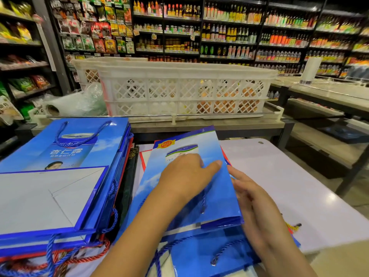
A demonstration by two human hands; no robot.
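The left hand (187, 172) lies flat, palm down and fingers stretched out, pressing on a folded blue paper gift bag (219, 196) printed with sky and a drink can. The right hand (251, 198) is also loose and straight-fingered, set along the bag's right edge and touching it without gripping. This bag lies flat near the middle of the white table (289, 176), its blue cord handle (203, 200) resting on top, and it sits on a few more flattened bags, including another blue bag (199, 250) at the table's near edge. Just beside these, along the table's left edge, is a taller stack of flattened gift bags (79, 148), blue on top and red-edged ones lower down, with their cords hanging over the near side. Beyond the table's far edge, a display counter carries a white lattice plastic crate (179, 84); through its right-hand openings brown eggs (247, 96) show, heaped in that end. A crumpled clear plastic bag (79, 100) lies at the crate's left. Shelves of bottled sauces (229, 33) fill the back wall.
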